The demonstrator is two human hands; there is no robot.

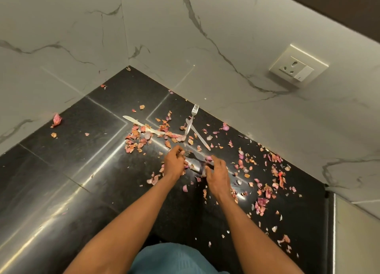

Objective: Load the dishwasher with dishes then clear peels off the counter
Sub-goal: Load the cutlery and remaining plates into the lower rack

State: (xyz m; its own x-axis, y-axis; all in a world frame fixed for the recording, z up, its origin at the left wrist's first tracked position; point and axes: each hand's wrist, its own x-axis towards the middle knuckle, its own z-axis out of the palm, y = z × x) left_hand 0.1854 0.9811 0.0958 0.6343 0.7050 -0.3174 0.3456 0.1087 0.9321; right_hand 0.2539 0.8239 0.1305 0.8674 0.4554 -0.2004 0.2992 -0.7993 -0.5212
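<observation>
Pink and orange onion peels [135, 139] lie scattered over the black counter [82, 171], thickest in the middle and along the right wall. My left hand [173, 164] and my right hand [216, 175] meet over the counter's middle with a fork [192, 158] between them. My left fingers curl at its tine end. My right fingers close on its handle. Farther back lie a knife [133, 120], partly under peels, a second fork [193, 113] and another knife [198, 135] crossing it.
The counter sits in a corner between two white marble walls. A wall socket [298, 68] is on the right wall. The counter ends at the right near a pale ledge [353, 232]. A larger peel clump [56, 119] lies by the left wall.
</observation>
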